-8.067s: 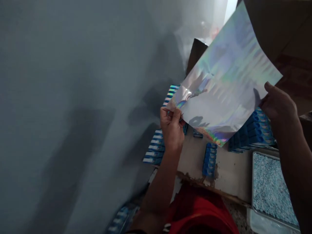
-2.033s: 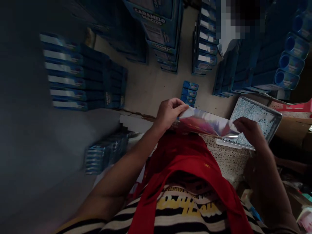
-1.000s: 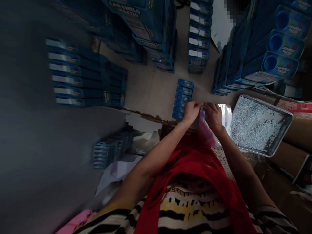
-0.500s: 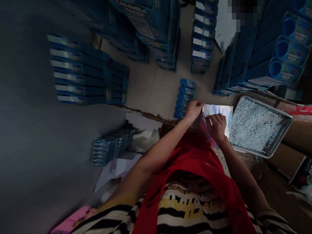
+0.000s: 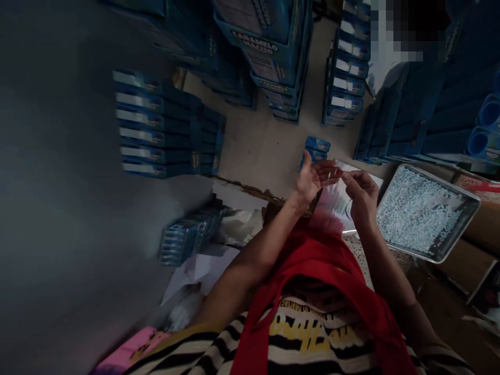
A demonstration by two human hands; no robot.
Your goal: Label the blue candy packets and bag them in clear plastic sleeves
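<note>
My left hand (image 5: 312, 179) is open with the palm turned up, thumb raised and fingers stretched to the right. At its fingertips my right hand (image 5: 362, 197) is closed in a pinch; whatever it grips is too small to make out. Beneath both hands lies a shiny iridescent sheet (image 5: 332, 208), reaching over the table edge towards the red apron (image 5: 324, 255). A short row of small blue boxes (image 5: 317, 144) stands just behind my left hand, which partly hides it.
A metal tray (image 5: 441, 258) of small pale blue and white pieces sits at the right. Tall stacks of blue boxes (image 5: 269, 62) fill the back of the table (image 5: 253, 140), with more blue boxes (image 5: 164, 130) at the left. Below the edge are blue packs (image 5: 182, 242) and white paper (image 5: 199, 271).
My left hand has opened from a pinch and turned palm up. My right hand has come up to its fingertips. The whole view has shifted, so the surroundings appear farther right.
</note>
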